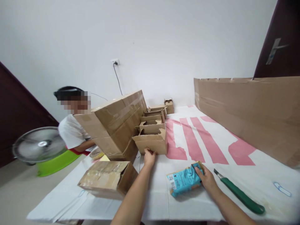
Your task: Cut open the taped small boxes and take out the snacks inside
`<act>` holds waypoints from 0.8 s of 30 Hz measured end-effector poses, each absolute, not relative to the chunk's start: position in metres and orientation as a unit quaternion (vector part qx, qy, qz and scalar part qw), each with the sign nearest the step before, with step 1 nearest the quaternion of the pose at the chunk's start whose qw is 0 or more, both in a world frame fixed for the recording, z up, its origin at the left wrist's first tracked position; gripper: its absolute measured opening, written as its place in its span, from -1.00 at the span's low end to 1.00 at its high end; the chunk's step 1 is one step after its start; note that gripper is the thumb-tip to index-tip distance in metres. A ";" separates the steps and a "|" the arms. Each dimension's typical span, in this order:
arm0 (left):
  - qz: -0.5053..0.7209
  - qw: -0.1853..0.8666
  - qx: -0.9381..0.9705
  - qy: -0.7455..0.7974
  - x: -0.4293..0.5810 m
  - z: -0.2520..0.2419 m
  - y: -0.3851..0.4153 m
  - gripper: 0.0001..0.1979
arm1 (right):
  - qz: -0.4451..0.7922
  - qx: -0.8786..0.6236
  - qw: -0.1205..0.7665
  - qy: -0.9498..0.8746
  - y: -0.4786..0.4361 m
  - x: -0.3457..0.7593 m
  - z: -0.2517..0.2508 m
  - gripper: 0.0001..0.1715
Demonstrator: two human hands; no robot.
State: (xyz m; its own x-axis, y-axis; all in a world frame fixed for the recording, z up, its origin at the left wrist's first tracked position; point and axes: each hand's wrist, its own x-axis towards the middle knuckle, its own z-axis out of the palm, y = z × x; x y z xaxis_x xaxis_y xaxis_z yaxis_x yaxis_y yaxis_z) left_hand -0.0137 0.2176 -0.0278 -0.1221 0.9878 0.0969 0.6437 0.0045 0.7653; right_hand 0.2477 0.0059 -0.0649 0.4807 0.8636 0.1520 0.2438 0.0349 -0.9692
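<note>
Presently, left hand [149, 157]: fingers partly curled against the lower front of the nearest open-topped brown cardboard box [151, 144]; whether it grips cannot be told.
Right hand [204, 178]: closed around the right end of a crinkled, shiny blue packet [185, 180].
Blue packet: outside the boxes, low over the white-and-pink covered desk [157, 200]; contact underneath cannot be told.
Box row: apparently set up already, the nearer tops left unclosed; contents indiscernible.
Green-handled utility knife [242, 194]: unheld, right of the packet.
Taped brown cardboard carton [103, 178]: left of the left forearm.
</note>
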 end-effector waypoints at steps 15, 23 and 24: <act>0.116 0.316 0.866 0.371 0.050 0.030 0.085 -0.23 | 0.275 -0.645 0.561 -0.440 0.005 0.247 -0.066 -0.27; 0.027 0.104 0.896 0.430 0.018 0.061 0.098 -0.64 | 0.295 -0.618 0.538 -0.491 -0.002 0.246 -0.063 -0.49; 0.045 0.082 0.886 0.454 0.009 0.066 0.104 -0.65 | 0.299 -0.622 0.533 -0.490 -0.002 0.246 -0.063 -0.50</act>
State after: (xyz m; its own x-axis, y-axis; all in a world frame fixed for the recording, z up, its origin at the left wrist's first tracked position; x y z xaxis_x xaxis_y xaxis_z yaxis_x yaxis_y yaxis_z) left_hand 0.0086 0.1045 0.0664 0.5835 0.8121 0.0053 0.7974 -0.5742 0.1857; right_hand 0.2461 -0.0022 -0.0632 0.3424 0.9275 0.1501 0.2913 0.0471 -0.9555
